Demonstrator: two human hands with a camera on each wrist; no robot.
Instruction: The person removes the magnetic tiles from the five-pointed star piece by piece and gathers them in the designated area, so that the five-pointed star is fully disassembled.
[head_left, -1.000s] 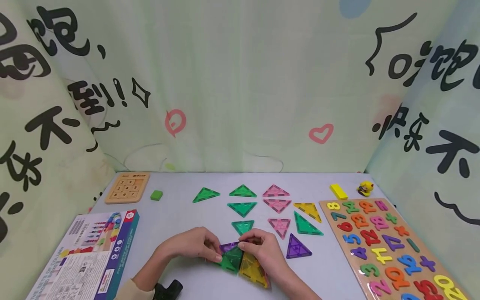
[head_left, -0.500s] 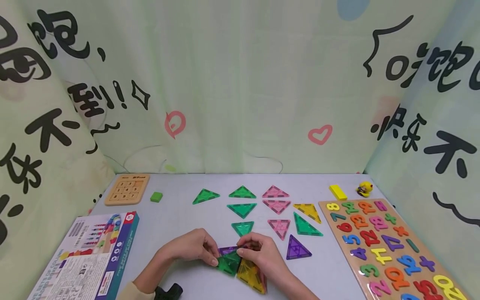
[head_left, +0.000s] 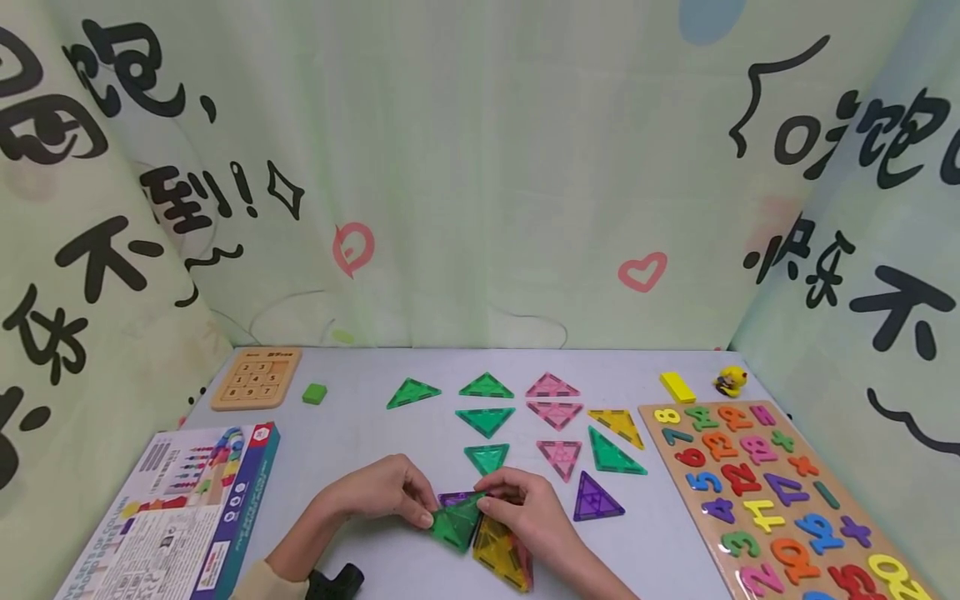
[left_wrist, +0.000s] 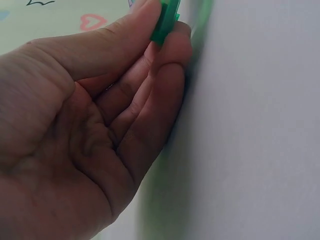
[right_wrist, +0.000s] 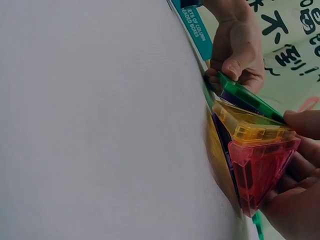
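Note:
Between my hands is a small build of translucent magnetic tiles. My left hand [head_left: 390, 493] pinches one corner of a green triangular tile [head_left: 454, 525] between thumb and fingers, as the left wrist view shows too. At that tile's opposite corner, the thumb and fingers of my right hand [head_left: 531, 507] grip it. A yellow tile [head_left: 498, 557] leans just right of the green one, and a pink-red triangular tile [right_wrist: 262, 172] closes the build's right end. Behind the green tile shows a purple tile [head_left: 455, 498]. My right palm partly hides the far side of the build.
Loose green tiles [head_left: 485, 421], pink tiles [head_left: 558, 457], a yellow tile [head_left: 618, 425] and a purple tile [head_left: 597, 498] lie beyond my hands. A printed box [head_left: 172, 517] is at left, a wooden number board [head_left: 257, 379] behind it. A wooden letter-and-number board [head_left: 780, 500] covers the right.
The green tile has tilted, its right corner rising slightly toward my right thumb, and the build has shifted a little left. Both hands keep their grip near the same spots.

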